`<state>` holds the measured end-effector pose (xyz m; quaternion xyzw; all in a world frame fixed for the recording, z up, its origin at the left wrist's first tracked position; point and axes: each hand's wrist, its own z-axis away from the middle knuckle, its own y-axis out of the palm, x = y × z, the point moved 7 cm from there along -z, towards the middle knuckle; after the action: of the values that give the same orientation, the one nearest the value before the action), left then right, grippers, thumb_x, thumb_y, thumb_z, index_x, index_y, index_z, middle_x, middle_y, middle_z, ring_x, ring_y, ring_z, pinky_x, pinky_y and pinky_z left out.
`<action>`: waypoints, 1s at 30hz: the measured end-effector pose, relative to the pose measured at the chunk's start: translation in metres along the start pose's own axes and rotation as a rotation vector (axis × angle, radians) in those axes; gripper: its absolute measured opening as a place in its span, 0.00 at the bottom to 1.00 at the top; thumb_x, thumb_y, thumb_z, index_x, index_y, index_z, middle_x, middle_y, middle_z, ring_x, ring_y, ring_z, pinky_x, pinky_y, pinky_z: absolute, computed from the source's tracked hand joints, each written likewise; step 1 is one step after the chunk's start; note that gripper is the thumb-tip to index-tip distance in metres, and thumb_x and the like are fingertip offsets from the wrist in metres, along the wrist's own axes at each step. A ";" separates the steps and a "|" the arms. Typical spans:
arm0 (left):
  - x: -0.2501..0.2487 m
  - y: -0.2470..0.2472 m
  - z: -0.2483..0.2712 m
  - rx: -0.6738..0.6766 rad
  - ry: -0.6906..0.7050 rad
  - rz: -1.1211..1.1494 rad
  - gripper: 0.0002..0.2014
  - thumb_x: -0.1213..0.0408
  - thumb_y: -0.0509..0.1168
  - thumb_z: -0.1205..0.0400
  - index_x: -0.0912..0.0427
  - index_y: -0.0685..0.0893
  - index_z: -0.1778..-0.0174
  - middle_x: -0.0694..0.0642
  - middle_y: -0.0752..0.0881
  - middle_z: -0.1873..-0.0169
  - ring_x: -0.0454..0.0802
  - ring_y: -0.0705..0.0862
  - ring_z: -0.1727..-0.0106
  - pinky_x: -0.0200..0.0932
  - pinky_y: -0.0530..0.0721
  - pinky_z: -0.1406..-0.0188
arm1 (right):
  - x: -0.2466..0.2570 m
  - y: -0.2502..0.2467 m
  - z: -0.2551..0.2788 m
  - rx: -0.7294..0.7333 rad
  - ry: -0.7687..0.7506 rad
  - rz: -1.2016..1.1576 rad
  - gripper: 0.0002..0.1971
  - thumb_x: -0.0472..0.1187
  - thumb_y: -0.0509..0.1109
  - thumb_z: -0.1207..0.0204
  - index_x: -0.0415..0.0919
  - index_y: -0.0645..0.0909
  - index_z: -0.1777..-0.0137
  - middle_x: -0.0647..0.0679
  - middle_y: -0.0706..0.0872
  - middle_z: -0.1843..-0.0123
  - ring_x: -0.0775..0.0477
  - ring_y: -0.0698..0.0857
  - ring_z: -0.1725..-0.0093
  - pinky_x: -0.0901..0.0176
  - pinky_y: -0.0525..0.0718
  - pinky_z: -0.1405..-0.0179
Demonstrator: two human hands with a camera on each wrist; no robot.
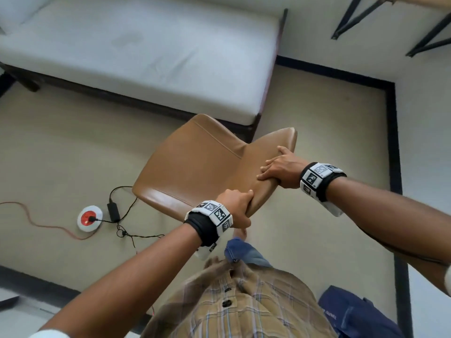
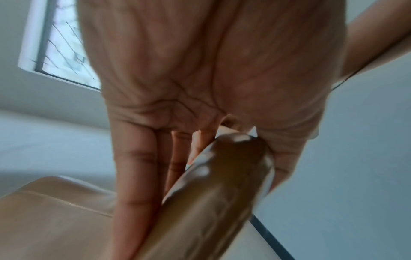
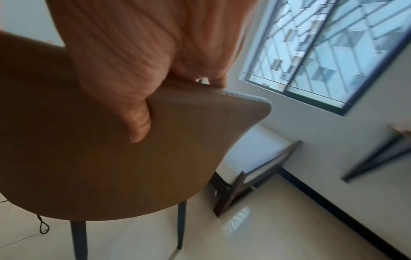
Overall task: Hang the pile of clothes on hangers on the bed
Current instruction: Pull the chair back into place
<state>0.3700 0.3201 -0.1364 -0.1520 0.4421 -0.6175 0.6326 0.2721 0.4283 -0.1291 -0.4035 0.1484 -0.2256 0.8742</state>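
Note:
A brown leather chair (image 1: 190,167) stands on the floor in front of me, near the corner of the bed (image 1: 146,57) with its bare white mattress. My left hand (image 1: 238,203) grips the near end of the chair's backrest (image 2: 213,193), fingers on the seat side and thumb behind. My right hand (image 1: 278,168) grips the top edge of the backrest (image 3: 111,158) further along, fingers over the front and thumb pressed on the back. No clothes or hangers are in view.
A round red and white floor socket (image 1: 89,218) with a black adapter (image 1: 113,212) and trailing cables lies left of the chair. Black table legs (image 1: 366,18) stand at the top right. A blue bag (image 1: 351,313) sits by my right side. A barred window (image 3: 322,49) is beyond the bed.

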 end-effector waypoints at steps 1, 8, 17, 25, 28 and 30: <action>-0.010 0.008 0.002 0.012 0.023 -0.012 0.35 0.54 0.71 0.27 0.52 0.69 0.24 0.55 0.83 0.57 0.55 0.81 0.61 0.48 0.87 0.58 | 0.004 0.011 0.014 0.003 0.026 -0.019 0.27 0.42 0.63 0.17 0.65 0.70 0.19 0.61 0.74 0.19 0.50 0.71 0.17 0.28 0.53 0.19; -0.086 0.058 0.017 0.084 0.198 -0.138 0.29 0.56 0.71 0.29 0.54 0.75 0.30 0.55 0.84 0.58 0.54 0.78 0.64 0.46 0.85 0.62 | 0.027 0.087 0.107 0.007 0.191 -0.135 0.26 0.42 0.62 0.16 0.63 0.70 0.19 0.59 0.77 0.21 0.49 0.72 0.18 0.28 0.56 0.20; -0.189 0.084 0.007 0.184 0.355 -0.305 0.37 0.60 0.69 0.30 0.44 0.69 0.21 0.51 0.80 0.61 0.56 0.79 0.61 0.44 0.83 0.61 | 0.023 0.181 0.219 0.031 0.424 -0.304 0.28 0.40 0.59 0.14 0.61 0.65 0.16 0.55 0.72 0.17 0.51 0.70 0.18 0.29 0.55 0.20; -0.241 0.064 -0.038 0.223 0.398 -0.482 0.42 0.62 0.67 0.30 0.26 0.62 0.21 0.48 0.88 0.52 0.54 0.82 0.58 0.46 0.86 0.57 | -0.005 0.225 0.263 -0.022 0.611 -0.368 0.23 0.40 0.61 0.17 0.57 0.73 0.24 0.54 0.85 0.32 0.45 0.83 0.33 0.30 0.73 0.31; -0.248 0.045 -0.065 0.209 0.377 -0.487 0.42 0.65 0.65 0.29 0.22 0.63 0.23 0.44 0.88 0.51 0.53 0.83 0.55 0.45 0.86 0.58 | -0.028 0.232 0.264 -0.067 0.667 -0.406 0.19 0.41 0.61 0.18 0.55 0.76 0.29 0.52 0.88 0.45 0.43 0.86 0.44 0.39 0.80 0.40; -0.250 0.027 -0.086 0.172 0.360 -0.472 0.42 0.68 0.62 0.30 0.20 0.67 0.26 0.42 0.87 0.49 0.51 0.81 0.56 0.44 0.84 0.60 | -0.049 0.231 0.261 -0.110 0.693 -0.418 0.17 0.44 0.63 0.18 0.54 0.77 0.30 0.51 0.88 0.48 0.42 0.86 0.47 0.44 0.82 0.45</action>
<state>0.3612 0.5845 -0.1118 -0.0844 0.4456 -0.7995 0.3937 0.4089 0.7527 -0.1392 -0.3715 0.3608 -0.5126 0.6849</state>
